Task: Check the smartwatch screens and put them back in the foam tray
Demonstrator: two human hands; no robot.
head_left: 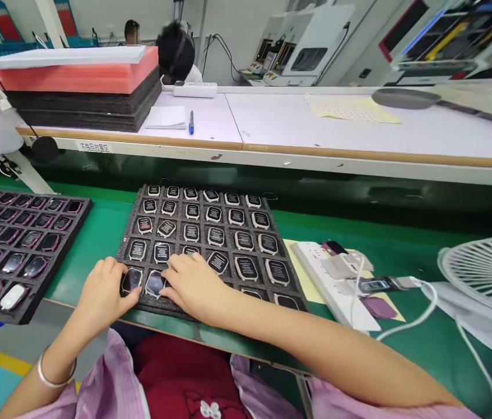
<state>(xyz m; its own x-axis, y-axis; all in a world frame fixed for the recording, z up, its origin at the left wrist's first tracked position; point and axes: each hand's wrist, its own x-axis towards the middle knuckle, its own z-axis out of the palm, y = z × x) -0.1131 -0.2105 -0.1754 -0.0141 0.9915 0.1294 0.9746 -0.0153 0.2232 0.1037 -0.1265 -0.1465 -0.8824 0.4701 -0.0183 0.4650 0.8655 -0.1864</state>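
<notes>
A black foam tray in front of me carries rows of square smartwatches, most with white text on dark screens. At its front left corner, my left hand grips a smartwatch with a blank dark screen, thumb on the near side and fingers on the far side. My right hand reaches across the tray. Its thumb and fingers pinch the right edge of the neighbouring smartwatch, whose blank screen reflects light. Both watches sit in or just at their slots; I cannot tell if either is lifted. My right hand hides several watches.
Another foam tray of purple-edged watches lies left. On the right, a white power strip holds chargers and a cabled watch, beside a white fan. A shelf with stacked foam sheets crosses behind; people are beyond.
</notes>
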